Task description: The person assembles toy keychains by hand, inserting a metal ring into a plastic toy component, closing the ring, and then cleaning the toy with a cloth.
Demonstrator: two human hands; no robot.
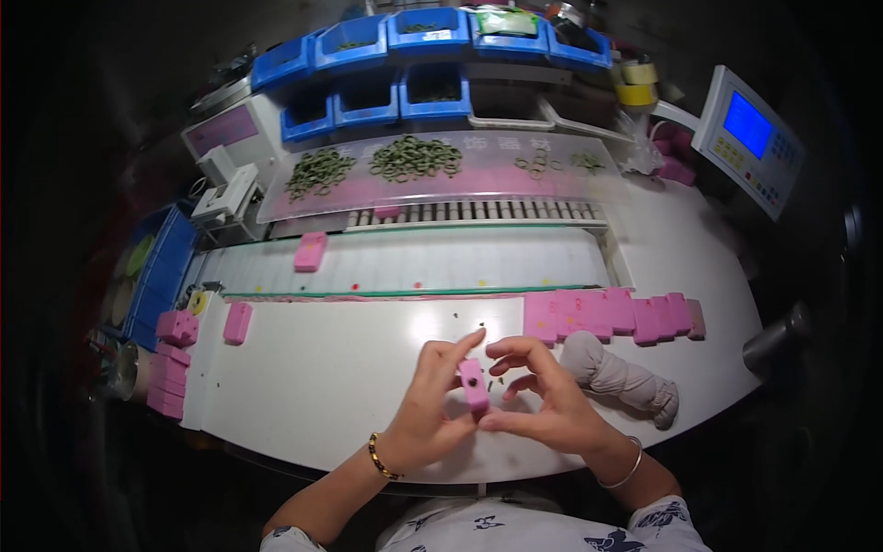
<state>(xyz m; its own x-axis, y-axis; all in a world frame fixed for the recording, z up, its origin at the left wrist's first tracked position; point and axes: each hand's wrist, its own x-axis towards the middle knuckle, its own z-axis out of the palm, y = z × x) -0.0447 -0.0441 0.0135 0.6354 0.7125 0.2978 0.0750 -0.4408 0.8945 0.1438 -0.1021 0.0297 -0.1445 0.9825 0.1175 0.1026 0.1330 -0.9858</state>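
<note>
Between the fingers and thumb of my left hand (420, 397) stands a small pink block (474, 386), on edge, with a dark round spot on its upward face. My right hand (544, 397) curves around the block's other side, fingers bent and spread. Its thumb tip is by the block's near end; whether it touches cannot be told. Small dark bits (490, 385) lie on the white table just beyond and under my hands. A grey cloth roll (614, 373) lies to the right of my right hand.
A row of pink blocks (579, 315) lines the table at right; more are stacked at left (168, 377). One block (310, 251) rests on the conveyor belt (441, 258). Green rings (414, 158) lie on a clear shelf, below blue bins (428, 32). A control panel (750, 138) stands right.
</note>
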